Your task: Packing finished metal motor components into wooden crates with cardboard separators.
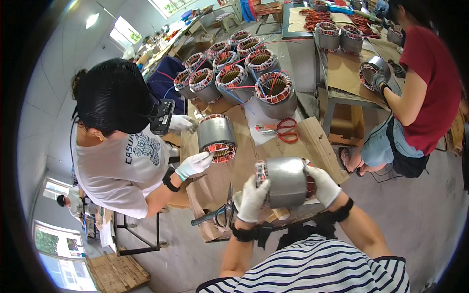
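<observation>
Between my gloved hands lies a motor stator (pixel 287 183), a grey steel cylinder on its side with red-and-white laced windings showing at both ends. My left hand (pixel 252 199) grips its left end, the fingers bent over the winding. At the right end my right hand (pixel 323 184) is closed round the rim, with the fingertips partly hidden behind the stator. Cardboard (pixel 220 180) covers the table beneath. Black-handled scissors (pixel 224 211) and a teal bar (pixel 207 217) rest near my left hand. Red-handled scissors (pixel 283 131) lie beyond the stator.
Several finished-looking stators (pixel 275 95) with red and blue leads stand at the table's far end. On the left, a co-worker in white gloves handles another stator (pixel 216 136). A second person at the right bench (pixel 349 68) holds one too. Red wire coils (pixel 320 19) lie behind.
</observation>
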Demonstrator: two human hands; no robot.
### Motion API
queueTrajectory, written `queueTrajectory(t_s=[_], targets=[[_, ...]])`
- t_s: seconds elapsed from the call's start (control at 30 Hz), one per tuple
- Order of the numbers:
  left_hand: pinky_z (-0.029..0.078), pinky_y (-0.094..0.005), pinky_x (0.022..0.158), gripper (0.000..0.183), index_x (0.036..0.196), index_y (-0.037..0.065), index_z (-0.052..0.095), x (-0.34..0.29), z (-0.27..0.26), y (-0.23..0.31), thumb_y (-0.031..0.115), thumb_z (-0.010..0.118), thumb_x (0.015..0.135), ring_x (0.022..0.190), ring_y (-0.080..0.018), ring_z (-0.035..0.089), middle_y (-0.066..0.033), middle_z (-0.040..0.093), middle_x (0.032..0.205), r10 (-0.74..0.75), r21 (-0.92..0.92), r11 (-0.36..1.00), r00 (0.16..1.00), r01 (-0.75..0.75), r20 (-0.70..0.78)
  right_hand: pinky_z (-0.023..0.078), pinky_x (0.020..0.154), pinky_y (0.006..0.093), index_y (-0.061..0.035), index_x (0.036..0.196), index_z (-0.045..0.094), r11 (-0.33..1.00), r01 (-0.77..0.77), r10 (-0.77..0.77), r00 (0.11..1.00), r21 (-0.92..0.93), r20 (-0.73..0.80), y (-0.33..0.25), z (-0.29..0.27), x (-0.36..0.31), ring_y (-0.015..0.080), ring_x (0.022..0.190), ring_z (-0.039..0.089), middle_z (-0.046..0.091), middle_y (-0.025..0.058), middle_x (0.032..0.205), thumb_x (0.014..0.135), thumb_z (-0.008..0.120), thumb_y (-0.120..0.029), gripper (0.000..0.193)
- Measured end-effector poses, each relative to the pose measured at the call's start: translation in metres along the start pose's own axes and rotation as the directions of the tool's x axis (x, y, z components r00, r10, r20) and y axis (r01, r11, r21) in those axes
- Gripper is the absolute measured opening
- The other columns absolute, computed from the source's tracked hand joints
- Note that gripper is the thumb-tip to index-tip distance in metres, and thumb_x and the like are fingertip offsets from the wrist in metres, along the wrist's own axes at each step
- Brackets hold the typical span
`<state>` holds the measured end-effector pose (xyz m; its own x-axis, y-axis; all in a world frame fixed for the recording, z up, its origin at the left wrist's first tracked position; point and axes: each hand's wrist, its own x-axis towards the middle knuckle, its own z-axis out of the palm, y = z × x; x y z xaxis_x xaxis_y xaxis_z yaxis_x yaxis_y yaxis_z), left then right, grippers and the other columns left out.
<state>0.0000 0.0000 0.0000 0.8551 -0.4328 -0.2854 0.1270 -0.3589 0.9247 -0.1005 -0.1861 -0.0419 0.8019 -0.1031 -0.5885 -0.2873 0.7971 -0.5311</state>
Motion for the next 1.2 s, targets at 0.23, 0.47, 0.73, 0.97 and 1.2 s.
queueTrajectory(t_s=[0.23,0.47,0.73,0.97,1.2], targets=[[0.043,-0.0241,0.069,0.033,0.102,-0.005,0.055,-0.049,0.134,0.001,0.023,0.059,0.085,0.077,-0.0104,0.052,-0.0044,0.058,0.086,-0.009,-0.255,0.959,0.909,0.126,0.417,0.05,0.067,0.0326,0.0006,0.106,0.054,0.961,0.275,-0.262,0.942,0.038,-0.208,-0.018,-0.099,-0.149,0.018,0.076,0.061,0.061,0.0087,0.09,0.087,0.055,-0.02,0.028],[0.045,-0.0243,0.066,0.028,0.105,-0.003,0.053,-0.117,0.327,0.037,0.017,0.056,0.087,0.075,-0.0097,0.054,-0.0034,0.057,0.087,-0.209,0.076,0.969,0.622,0.233,0.755,0.048,0.058,0.0303,-0.0017,0.095,0.058,0.837,0.536,-0.38,0.717,0.113,-0.584,0.007,-0.253,-0.287,0.0153,0.065,0.058,0.06,0.0053,0.079,0.083,0.059,-0.015,0.018],[0.047,-0.0279,0.066,0.033,0.106,-0.001,0.052,-0.185,0.575,0.014,0.025,0.059,0.086,0.075,-0.0139,0.057,-0.0052,0.056,0.087,-0.317,0.226,0.92,0.266,0.321,0.91,0.039,0.046,0.0286,-0.0043,0.082,0.057,0.731,0.669,-0.312,0.503,0.134,-0.806,0.003,-0.428,-0.427,0.0112,0.053,0.049,0.05,0.0001,0.064,0.082,0.06,-0.016,0.012],[0.048,-0.0287,0.071,0.044,0.111,-0.006,0.051,-0.216,0.787,0.05,0.027,0.06,0.084,0.08,-0.0155,0.057,-0.0085,0.058,0.095,-0.386,0.369,0.91,0.057,0.188,0.921,0.043,0.053,0.0289,-0.0012,0.082,0.056,0.653,0.745,-0.216,0.351,0.132,-0.911,-0.043,-0.576,-0.5,0.0135,0.058,0.052,0.052,0.0018,0.066,0.083,0.058,-0.016,0.015],[0.047,-0.029,0.07,0.044,0.107,-0.007,0.055,-0.241,1.04,0.092,0.028,0.064,0.081,0.079,-0.0135,0.056,-0.008,0.06,0.09,-0.311,0.309,0.95,-0.077,-0.038,0.947,0.048,0.065,0.029,0.0023,0.088,0.06,0.534,0.826,-0.123,0.291,0.184,-0.949,-0.134,-0.738,-0.583,0.0148,0.072,0.06,0.061,0.0059,0.082,0.085,0.055,-0.012,0.016]])
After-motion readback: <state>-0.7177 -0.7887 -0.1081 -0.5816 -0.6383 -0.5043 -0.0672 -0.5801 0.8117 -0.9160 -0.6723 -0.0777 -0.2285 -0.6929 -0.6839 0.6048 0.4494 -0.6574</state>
